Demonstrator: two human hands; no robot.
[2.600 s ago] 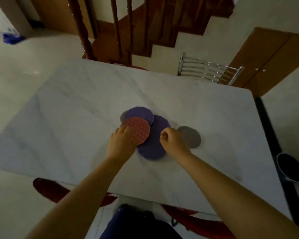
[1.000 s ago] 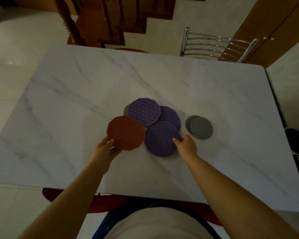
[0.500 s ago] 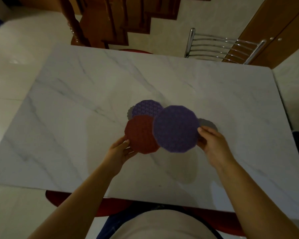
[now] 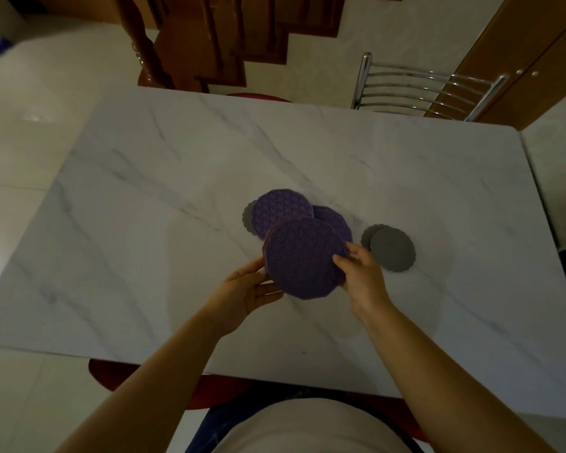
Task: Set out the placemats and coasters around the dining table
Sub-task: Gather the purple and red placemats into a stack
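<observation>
We hold a purple placemat (image 4: 304, 256) above the table (image 4: 144, 223) at mid-frame. Our right hand (image 4: 363, 282) pinches its right edge, and our left hand (image 4: 245, 292) curls its fingers under the left edge. Two other placemats (image 4: 281, 209) lie on the table just behind, with grey coasters (image 4: 392, 250) to their right.

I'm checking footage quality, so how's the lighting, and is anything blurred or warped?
Head view: dim overall, glare on the floor tiles at left, wide-angle skewing the table; the purple placemat held by left hand and right hand looks sharp.
</observation>
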